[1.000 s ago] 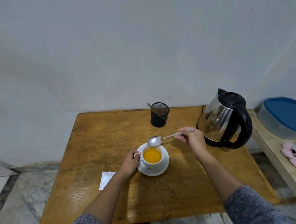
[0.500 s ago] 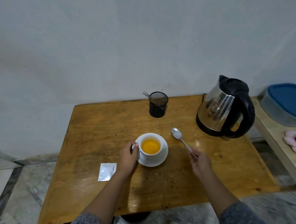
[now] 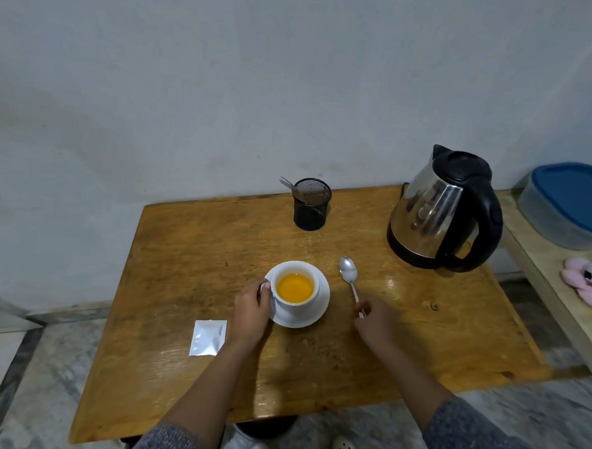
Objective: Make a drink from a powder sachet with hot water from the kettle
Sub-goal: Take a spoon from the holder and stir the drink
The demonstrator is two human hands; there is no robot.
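Observation:
A white cup (image 3: 297,309) of orange drink stands on a white saucer (image 3: 320,311) in the middle of the wooden table (image 3: 436,338). My left hand (image 3: 250,313) grips the cup's handle on its left side. A metal spoon (image 3: 348,271) lies flat on the table to the right of the saucer, bowl pointing away. My right hand (image 3: 377,323) pinches the near end of its handle. The steel kettle (image 3: 429,210) with black lid and handle stands at the back right. A torn white sachet (image 3: 208,337) lies flat left of my left hand.
A black mesh holder (image 3: 311,208) with cutlery in it stands at the table's back edge by the wall. To the right, a lower bench (image 3: 557,306) carries a blue-lidded container (image 3: 573,201) and a pink plush toy (image 3: 590,282). Crumbs dot the table near the saucer.
My right hand carried the spoon from above the cup to the right and laid it on the table. My left hand stayed on the cup handle.

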